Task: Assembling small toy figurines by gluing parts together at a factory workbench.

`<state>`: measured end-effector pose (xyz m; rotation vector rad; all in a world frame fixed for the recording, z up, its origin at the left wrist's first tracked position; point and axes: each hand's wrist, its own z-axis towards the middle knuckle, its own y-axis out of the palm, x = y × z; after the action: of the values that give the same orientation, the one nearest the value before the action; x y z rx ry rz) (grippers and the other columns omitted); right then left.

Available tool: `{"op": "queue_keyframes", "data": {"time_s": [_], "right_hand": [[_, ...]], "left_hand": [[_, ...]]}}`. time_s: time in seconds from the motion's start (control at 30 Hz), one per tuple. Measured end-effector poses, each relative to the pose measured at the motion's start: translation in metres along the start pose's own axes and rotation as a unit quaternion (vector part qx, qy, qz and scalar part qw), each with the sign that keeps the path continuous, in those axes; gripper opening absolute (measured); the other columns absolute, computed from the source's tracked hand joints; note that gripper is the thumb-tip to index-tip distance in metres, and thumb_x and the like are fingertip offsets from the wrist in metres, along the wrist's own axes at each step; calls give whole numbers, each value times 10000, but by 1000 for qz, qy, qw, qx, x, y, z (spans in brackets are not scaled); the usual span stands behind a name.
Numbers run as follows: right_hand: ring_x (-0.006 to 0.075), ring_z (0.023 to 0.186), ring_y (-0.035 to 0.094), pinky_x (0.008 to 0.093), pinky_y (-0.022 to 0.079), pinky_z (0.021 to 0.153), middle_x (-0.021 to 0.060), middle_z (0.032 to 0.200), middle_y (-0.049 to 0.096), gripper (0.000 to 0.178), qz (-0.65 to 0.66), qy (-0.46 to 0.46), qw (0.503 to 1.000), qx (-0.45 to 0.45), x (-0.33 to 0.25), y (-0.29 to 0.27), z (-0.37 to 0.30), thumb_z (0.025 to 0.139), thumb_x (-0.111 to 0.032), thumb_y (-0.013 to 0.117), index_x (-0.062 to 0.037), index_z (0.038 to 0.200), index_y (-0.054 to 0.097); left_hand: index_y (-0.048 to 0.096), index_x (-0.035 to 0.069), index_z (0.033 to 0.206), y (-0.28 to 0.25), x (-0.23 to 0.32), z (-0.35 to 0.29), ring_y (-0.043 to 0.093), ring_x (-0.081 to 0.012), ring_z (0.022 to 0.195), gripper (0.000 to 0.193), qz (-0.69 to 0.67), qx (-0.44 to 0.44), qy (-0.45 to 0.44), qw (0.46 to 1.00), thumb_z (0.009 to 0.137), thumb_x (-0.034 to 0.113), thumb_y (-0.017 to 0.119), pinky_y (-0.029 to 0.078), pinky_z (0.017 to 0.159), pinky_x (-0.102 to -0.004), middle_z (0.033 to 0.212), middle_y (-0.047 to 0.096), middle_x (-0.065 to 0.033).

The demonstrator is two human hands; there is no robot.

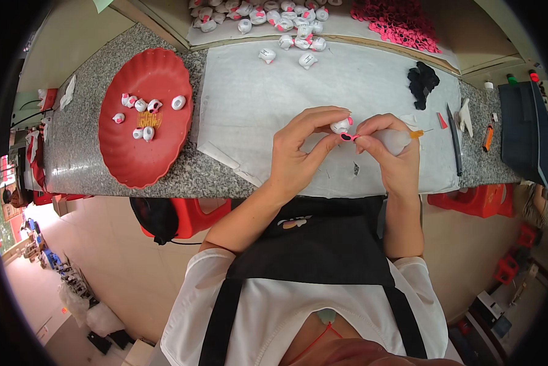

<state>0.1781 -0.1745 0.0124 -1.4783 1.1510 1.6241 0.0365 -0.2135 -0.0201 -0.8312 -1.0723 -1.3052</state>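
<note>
Over the white work sheet (255,110), my left hand (295,149) pinches a small white toy head (341,126) with pink parts between thumb and index finger. Right below the head is a small pink-and-black piece shaped like glasses (348,138). The fingertips of my right hand (391,165) grip its right end, and my left thumb is at its other end. Tucked in my right hand is a translucent squeeze bottle (397,142) with an orange needle tip pointing right. Whether the piece touches the head is too small to tell.
A red scalloped plate (146,67) with several white toy heads stands at left. Many more heads (274,15) and a pile of pink pieces (396,24) lie on the back shelf. At right are a black cloth (421,84), black tweezers (454,140), an orange cutter (488,138) and a dark bin (524,128).
</note>
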Motion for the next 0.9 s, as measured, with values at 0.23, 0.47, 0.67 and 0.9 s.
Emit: {"op": "queue_keyframes", "data": {"time_s": [0.23,0.47,0.67,0.9], "right_hand": [[87,618,480,193,385,550,53,713,534,100,-34,-10,999,22,4,-1,-4,671,28,578,7,750,520],[106,608,486,204,393,531,75,733,522,262,-9,-67,997,41,16,-1,-5,635,23,605,6,866,481],[122,596,502,207,410,506,100,771,528,326,42,5,998,-42,7,10,-5,631,10,614,21,927,476],[138,577,510,225,415,489,125,789,539,274,89,-5,995,-48,12,3,-5,643,-13,622,28,883,496]], "left_hand": [[537,22,944,4,2,-1,516,-159,867,271,-39,-7,-5,999,681,-39,558,434,715,-252,962,532,-85],[490,-27,977,-1,6,0,499,-154,897,272,-188,-14,-63,980,711,-23,547,415,769,-258,989,513,-104],[489,-36,966,-4,9,-3,499,-160,898,241,-261,-29,-131,956,727,-30,523,408,787,-266,974,518,-118],[504,-45,936,-5,5,-4,504,-174,886,214,-254,-77,-84,960,723,-37,526,427,763,-272,946,526,-127]]}}
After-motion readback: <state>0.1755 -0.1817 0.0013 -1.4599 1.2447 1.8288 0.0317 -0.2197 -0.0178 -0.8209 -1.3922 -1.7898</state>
